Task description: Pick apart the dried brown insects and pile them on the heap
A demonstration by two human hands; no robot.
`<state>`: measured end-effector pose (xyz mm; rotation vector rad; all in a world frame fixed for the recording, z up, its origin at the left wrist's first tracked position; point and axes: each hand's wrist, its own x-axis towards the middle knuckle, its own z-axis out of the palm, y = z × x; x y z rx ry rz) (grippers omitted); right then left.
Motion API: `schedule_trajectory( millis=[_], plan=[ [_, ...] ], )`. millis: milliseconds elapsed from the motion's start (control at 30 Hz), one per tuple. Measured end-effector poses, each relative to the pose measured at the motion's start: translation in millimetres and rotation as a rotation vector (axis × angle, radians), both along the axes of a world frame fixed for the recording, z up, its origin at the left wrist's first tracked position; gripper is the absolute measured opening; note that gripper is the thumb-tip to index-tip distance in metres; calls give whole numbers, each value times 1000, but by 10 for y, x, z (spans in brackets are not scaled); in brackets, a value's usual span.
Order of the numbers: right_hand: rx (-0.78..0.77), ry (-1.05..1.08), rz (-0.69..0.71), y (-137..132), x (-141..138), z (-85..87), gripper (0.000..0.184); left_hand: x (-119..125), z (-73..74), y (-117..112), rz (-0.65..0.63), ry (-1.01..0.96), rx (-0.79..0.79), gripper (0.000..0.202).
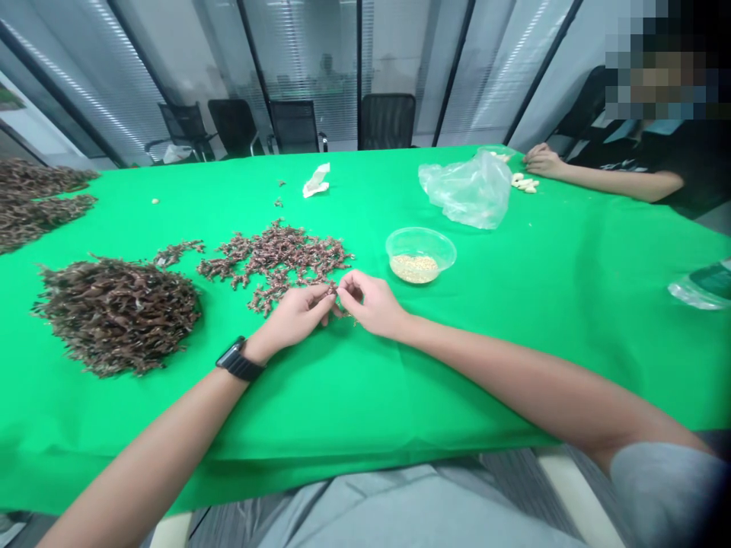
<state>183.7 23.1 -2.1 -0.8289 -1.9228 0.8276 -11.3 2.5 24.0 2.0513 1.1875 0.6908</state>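
My left hand (297, 313) and my right hand (371, 303) meet over the green tablecloth (354, 380), fingers pinched together on a small brown dried pod (334, 293) held between them. Just beyond my fingers lies a loose spread of brown pods (274, 259). A larger dark heap of pods (117, 312) sits to my left. A clear plastic bowl (421, 255) with pale seeds in it stands just right of my hands. A black watch is on my left wrist.
More pod heaps (34, 198) lie at the far left. A crumpled clear bag (468, 190) and a white paper scrap (316, 181) lie farther back. Another person's hand (542, 161) rests at the far right by pale pieces (525, 183). Black chairs (387, 120) stand behind the table.
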Motion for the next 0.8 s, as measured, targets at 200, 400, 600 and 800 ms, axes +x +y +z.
schedule_trajectory(
  millis=[200, 400, 600, 800],
  plan=[
    [2, -49, -27, -1, 7, -11, 9, 0, -31, -5, -17, -18, -19, 38],
    [20, -91, -55, -8, 5, -6, 9, 0, -27, -13, -18, 45, 24, 38],
    [-17, -70, -67, -55, -16, 18, 8, 16, -33, -21, -10, 129, 132, 33],
    [-197, 65, -28, -65, -39, 9, 11, 32, -35, -27, -16, 142, 170, 29]
  ],
)
